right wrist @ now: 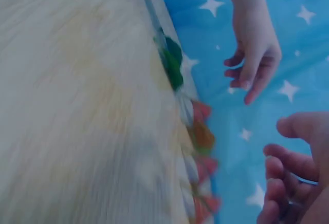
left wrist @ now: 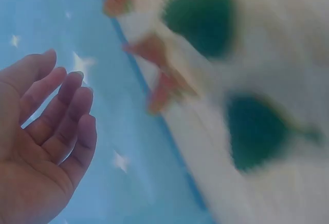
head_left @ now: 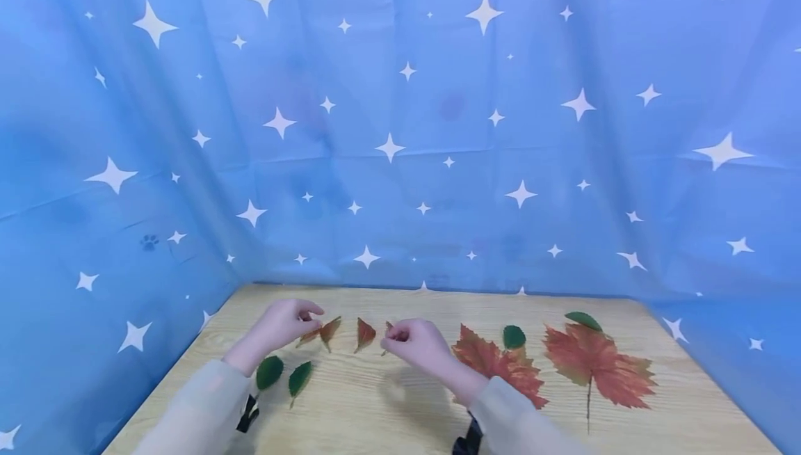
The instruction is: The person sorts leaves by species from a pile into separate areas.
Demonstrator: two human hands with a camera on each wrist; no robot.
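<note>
My left hand (head_left: 284,323) hovers over the back left of the table, beside a row of small reddish-brown leaves (head_left: 329,332). Its fingers bend loosely with nothing between them, as the left wrist view shows of the left hand (left wrist: 46,136). Close to the row's right end is my right hand (head_left: 418,345), partly covering the last small leaf (head_left: 389,328). In the right wrist view the right hand (right wrist: 298,178) has loosely bent fingers and holds nothing. Another small red leaf (head_left: 366,334) lies between the hands.
Two green leaves (head_left: 300,378) lie nearer, by the left forearm. On the right are two large red maple leaves (head_left: 601,364), one partly behind the right forearm. A green leaf (head_left: 514,337) touches one; another green leaf (head_left: 584,320) overlaps the other. A blue star-patterned curtain (head_left: 388,197) surrounds the wooden table (head_left: 350,420).
</note>
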